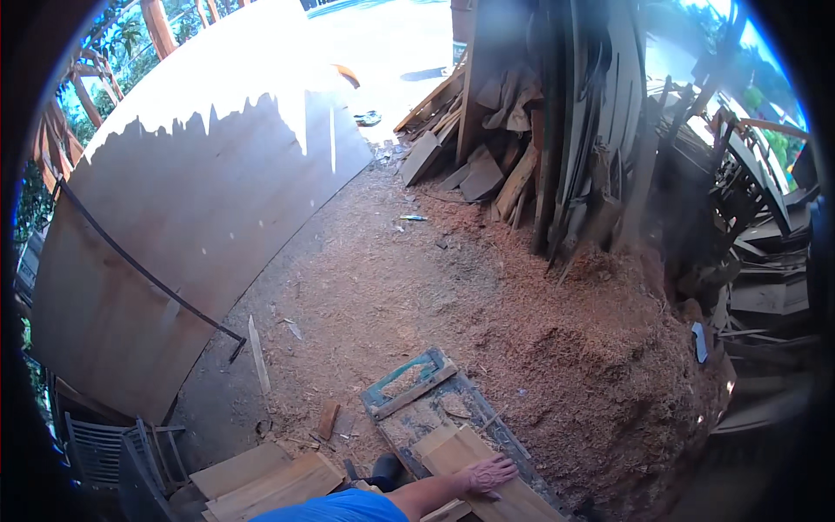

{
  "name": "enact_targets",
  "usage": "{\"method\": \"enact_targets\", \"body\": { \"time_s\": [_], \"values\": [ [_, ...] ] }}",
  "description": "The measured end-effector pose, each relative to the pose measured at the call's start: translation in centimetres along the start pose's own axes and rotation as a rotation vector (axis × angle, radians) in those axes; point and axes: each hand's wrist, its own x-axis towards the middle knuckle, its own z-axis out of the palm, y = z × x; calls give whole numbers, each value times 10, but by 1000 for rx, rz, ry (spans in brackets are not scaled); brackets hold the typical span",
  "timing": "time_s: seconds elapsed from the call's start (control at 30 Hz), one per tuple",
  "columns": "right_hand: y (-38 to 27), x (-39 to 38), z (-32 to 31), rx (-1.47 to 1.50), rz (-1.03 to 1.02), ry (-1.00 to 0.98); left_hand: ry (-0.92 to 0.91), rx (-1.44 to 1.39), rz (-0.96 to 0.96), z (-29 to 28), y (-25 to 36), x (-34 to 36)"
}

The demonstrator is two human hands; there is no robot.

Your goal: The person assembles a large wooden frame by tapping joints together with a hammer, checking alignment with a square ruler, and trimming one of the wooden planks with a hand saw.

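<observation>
My left arm, in a blue sleeve, reaches to the right from the lower edge. My left hand (489, 477) lies palm down with its fingers outstretched on a pale wooden board (465, 452). This board rests with others on a worn bench (435, 409) with a green-painted frame at its far end, dusted with shavings. The near end of the board runs out of the picture. My right hand is not in view.
More flat boards (270, 483) are piled at the lower left, near a slatted chair (100, 444). A large plywood sheet (209, 209) with a dark bar (148, 270) across it stands left. Sawdust (591, 391) heaps up right of the bench, below leaning planks (557, 130).
</observation>
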Motion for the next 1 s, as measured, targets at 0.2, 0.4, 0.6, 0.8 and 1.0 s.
{"method": "enact_targets", "body": {
  "time_s": [0.2,0.4,0.6,0.8,1.0],
  "values": [
    [9,15,-23,54,38,38,-21,74,-5,-6,8,-3],
    [26,16,-53,139,95,67,-151,229,-45,-11,16,8],
    [47,6,-74,215,135,84,-241,280,-73,-1,13,9],
    [62,-5,-87,258,160,74,-338,329,-116,-2,19,17],
    [69,-11,-94,261,169,53,-385,345,-148,-1,18,21]
  ]
}}
